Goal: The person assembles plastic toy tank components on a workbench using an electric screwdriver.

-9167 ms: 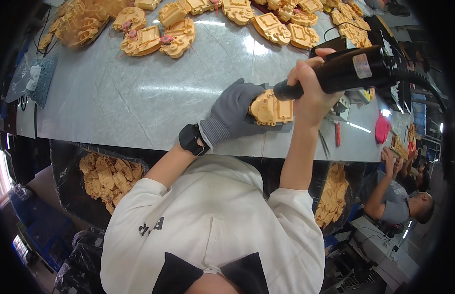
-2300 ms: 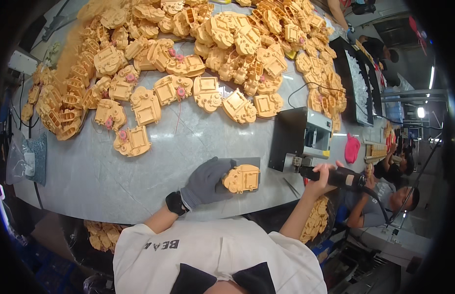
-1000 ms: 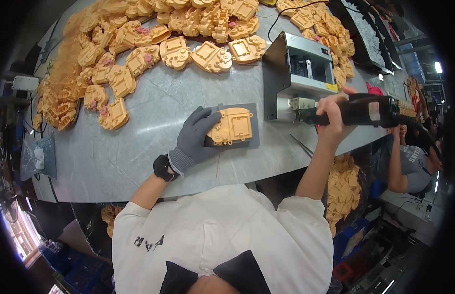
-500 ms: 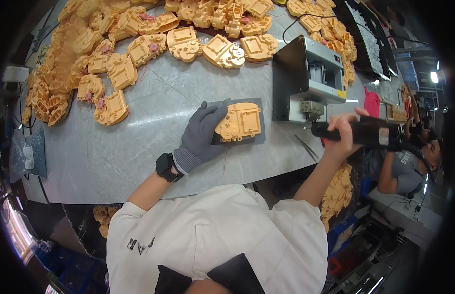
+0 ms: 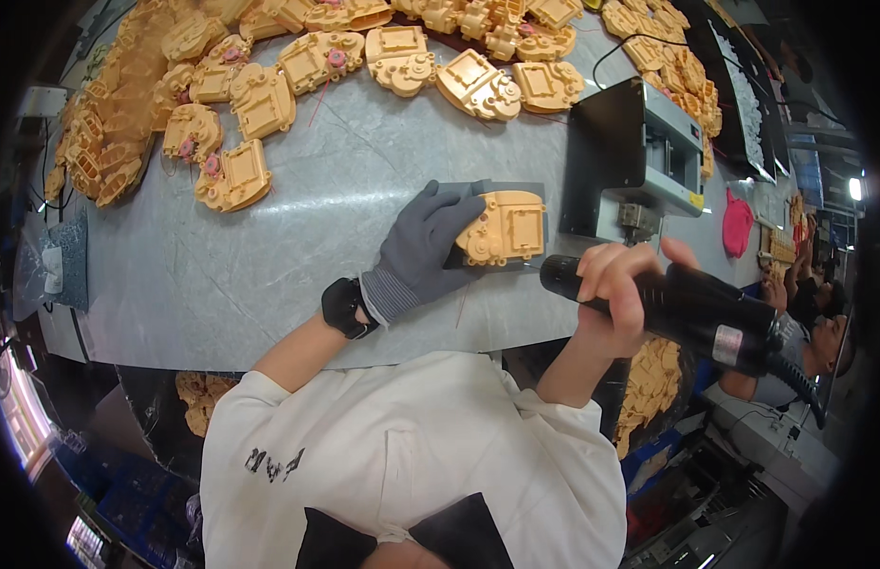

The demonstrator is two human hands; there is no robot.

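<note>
A yellow-orange plastic housing (image 5: 504,228) with round bosses and a square recess lies on a dark flat pad (image 5: 516,186) near the table's front. My left hand (image 5: 421,242), in a grey glove, is closed on its left side and steadies it there. A corded black electric screwdriver (image 5: 691,313) is gripped in my bare right hand (image 5: 615,294). Its tip points left, close to the housing's lower right corner but apart from it. A thin red wire shows below the pad.
Several similar housings (image 5: 262,100) are heaped along the table's far and left sides. A black-and-grey box machine (image 5: 601,152) stands right of the pad. Beyond it are a pink pouch (image 5: 737,228) and another person (image 5: 791,351). More parts (image 5: 649,389) sit below the table edge.
My right hand has brought the screwdriver left and down, closer to the housing. The view has shifted, so the table's things appear further right; my left hand keeps its hold.
</note>
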